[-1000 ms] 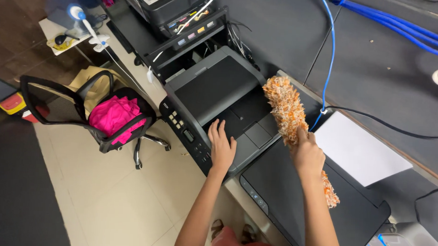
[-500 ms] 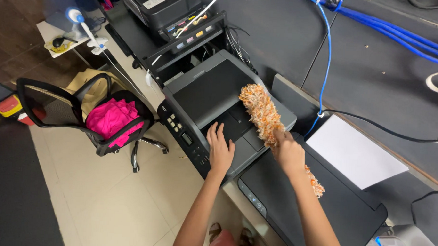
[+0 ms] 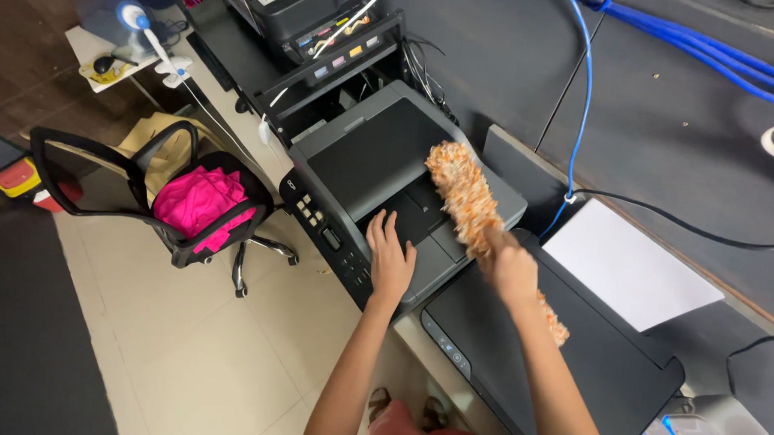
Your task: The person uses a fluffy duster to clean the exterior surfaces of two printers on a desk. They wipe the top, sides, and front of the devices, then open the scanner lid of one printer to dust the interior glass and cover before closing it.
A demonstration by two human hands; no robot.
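From my remote seat I read this as an office, or the back corner of a print or computer shop. Several machines sit packed along one long dark counter: a grey printer with a row of buttons on its front edge, a flat black printer beside it, and another black printer further up with coloured ink tanks. Blue network cables run across the counter, and black power leads trail between the machines. A sheet of white paper lies nearby. On the pale tiled floor stands a black swivel chair holding a pink cloth.
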